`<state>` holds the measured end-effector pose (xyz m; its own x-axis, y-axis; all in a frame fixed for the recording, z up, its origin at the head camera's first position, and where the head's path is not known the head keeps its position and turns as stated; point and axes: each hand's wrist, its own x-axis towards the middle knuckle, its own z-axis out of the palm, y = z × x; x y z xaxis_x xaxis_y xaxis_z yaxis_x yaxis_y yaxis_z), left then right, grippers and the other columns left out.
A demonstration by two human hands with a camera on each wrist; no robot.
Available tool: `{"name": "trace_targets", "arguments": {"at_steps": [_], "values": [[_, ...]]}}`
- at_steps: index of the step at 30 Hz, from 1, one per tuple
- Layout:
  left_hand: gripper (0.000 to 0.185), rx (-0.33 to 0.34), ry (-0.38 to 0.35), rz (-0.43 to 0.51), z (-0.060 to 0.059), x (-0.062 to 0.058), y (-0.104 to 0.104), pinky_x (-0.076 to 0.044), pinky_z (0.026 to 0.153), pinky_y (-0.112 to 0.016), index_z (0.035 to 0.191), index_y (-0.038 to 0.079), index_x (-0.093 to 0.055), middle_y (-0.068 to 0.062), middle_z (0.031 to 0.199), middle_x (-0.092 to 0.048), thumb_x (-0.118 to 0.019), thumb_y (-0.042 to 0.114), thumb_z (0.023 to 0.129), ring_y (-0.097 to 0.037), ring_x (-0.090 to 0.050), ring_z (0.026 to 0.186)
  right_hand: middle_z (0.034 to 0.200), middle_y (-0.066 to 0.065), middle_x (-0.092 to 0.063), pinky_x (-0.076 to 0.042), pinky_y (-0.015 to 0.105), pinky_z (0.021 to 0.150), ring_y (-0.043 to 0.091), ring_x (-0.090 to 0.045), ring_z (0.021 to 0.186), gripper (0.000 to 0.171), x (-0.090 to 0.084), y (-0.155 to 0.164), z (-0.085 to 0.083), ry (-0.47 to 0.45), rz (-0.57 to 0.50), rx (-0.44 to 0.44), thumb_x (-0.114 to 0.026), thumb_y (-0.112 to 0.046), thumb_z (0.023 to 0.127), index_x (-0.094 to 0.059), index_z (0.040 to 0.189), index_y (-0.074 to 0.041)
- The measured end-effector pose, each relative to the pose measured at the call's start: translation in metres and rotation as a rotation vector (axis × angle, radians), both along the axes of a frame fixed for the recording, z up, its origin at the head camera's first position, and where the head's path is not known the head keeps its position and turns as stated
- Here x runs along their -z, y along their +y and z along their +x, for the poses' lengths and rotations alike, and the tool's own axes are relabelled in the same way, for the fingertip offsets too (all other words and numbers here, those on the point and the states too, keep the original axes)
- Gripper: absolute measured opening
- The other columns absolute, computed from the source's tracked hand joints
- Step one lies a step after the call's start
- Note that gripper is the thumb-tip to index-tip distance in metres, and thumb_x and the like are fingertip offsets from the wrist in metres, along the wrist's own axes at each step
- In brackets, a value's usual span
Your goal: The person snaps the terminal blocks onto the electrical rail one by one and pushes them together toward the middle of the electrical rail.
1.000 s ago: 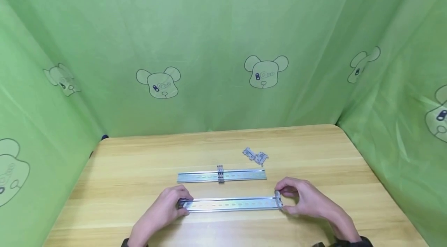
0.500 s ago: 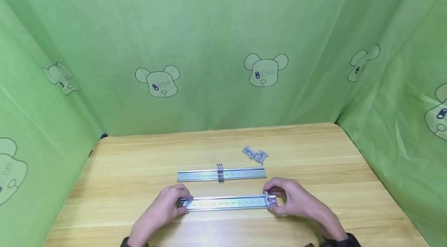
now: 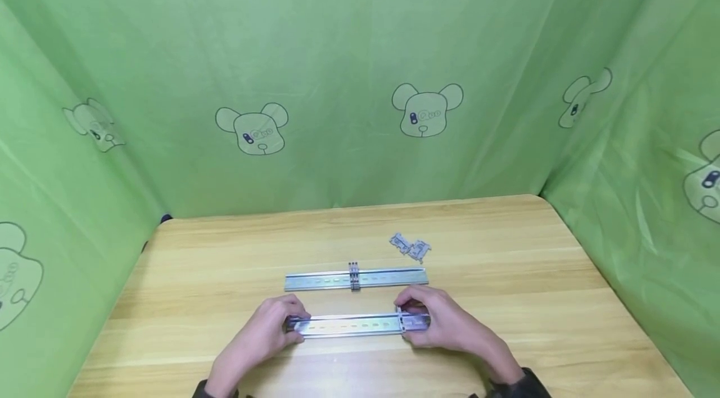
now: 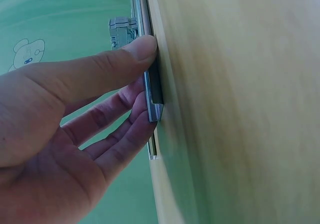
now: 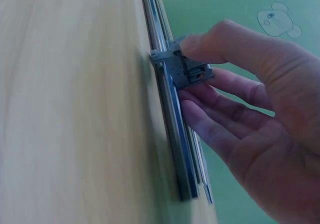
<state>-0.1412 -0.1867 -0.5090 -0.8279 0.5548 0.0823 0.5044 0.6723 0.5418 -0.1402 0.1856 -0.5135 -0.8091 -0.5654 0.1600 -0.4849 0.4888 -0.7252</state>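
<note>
A slotted metal DIN rail lies across the near part of the table. At its left end, my left hand grips it between thumb and fingers; the left wrist view shows the thumb against one long edge. A thin grey terminal block sits across the rail toward the right end. My right hand pinches this block, with rail showing on both sides of it. Behind lies a second DIN rail bearing several grey terminal blocks near its middle.
Two loose grey terminal block pieces lie flat behind the far rail, touching or nearly so. Green curtains with bear-head prints surround the wooden table at the back and both sides.
My right hand has slid the terminal block leftward along the near rail, from its right end inward, uncovering rail behind it. The left hand keeps its grip in the same place.
</note>
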Motion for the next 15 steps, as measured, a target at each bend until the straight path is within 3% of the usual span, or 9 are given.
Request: {"name": "trace_targets", "arguments": {"at_steps": [15], "values": [[0.029,-0.001,0.001,-0.004,0.001,-0.005,0.001,-0.061,0.086,-0.033,0.101,0.006,-0.078,0.002,0.099,-0.071,-0.09,0.008,0.074,-0.017,-0.069,0.093,0.113,0.002,-0.07,-0.058,0.032,0.092,0.016,-0.065,0.103,0.048,0.006,-0.043,-0.003,0.0,-0.047,-0.034,-0.088,-0.009,0.073,-0.067,0.116,-0.007]]}}
